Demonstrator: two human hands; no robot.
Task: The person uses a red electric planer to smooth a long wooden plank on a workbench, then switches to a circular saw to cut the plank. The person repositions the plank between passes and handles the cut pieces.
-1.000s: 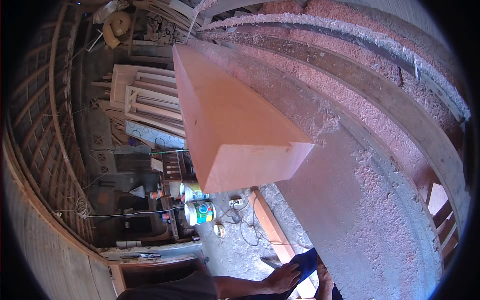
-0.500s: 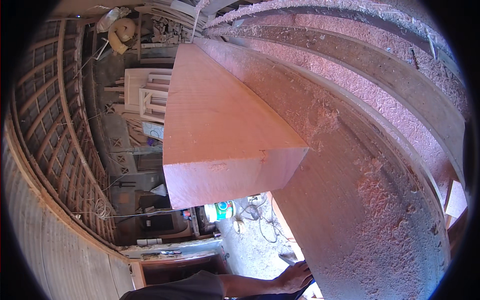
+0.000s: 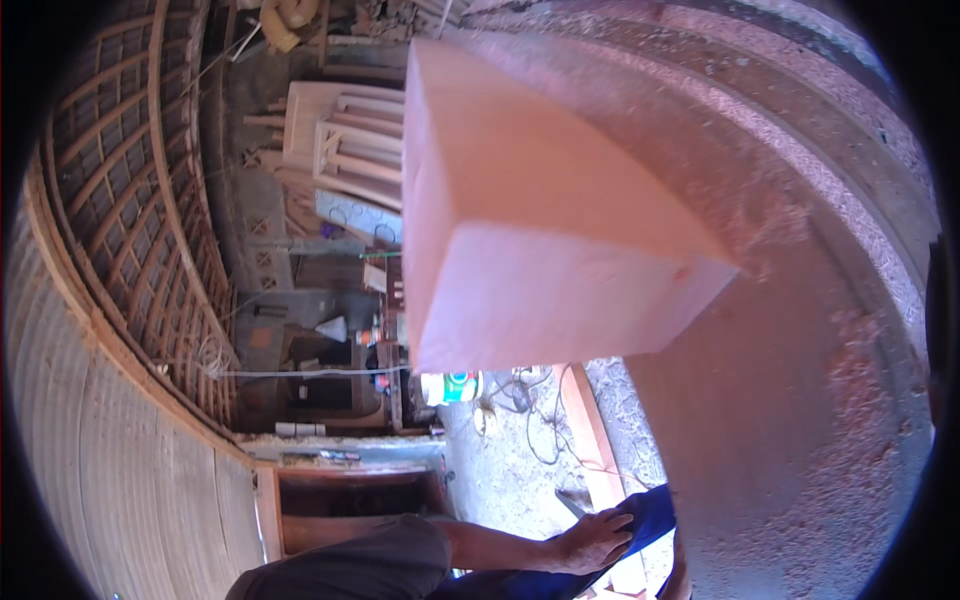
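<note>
A thick, squared wooden beam (image 3: 575, 300) fills the middle of the view, its pale cut end towards me and its long faces running away to the far side. It lies against a broad, dust-covered wooden surface (image 3: 740, 400). Below it, my left hand (image 3: 595, 540) comes in from the lower left on a dark-sleeved arm. Its fingers are spread over blue cloth (image 3: 650, 515), with no tool visible in it. At the lower edge a small skin-toned patch shows, too little to identify. My right hand is out of sight.
Curved boards (image 3: 800, 110) and pinkish wood shavings (image 3: 850, 180) lie at the upper right. A white-and-green bucket (image 3: 450, 387) stands on the pale floor near dark cables (image 3: 540, 440). Light frames (image 3: 365, 140) lean behind the beam. Roof slats (image 3: 130, 220) cover the left side.
In the view, the beam has shifted right and looks larger, and its left side face now shows. The background has shifted too. My left hand stays low, with more blue cloth visible under it.
</note>
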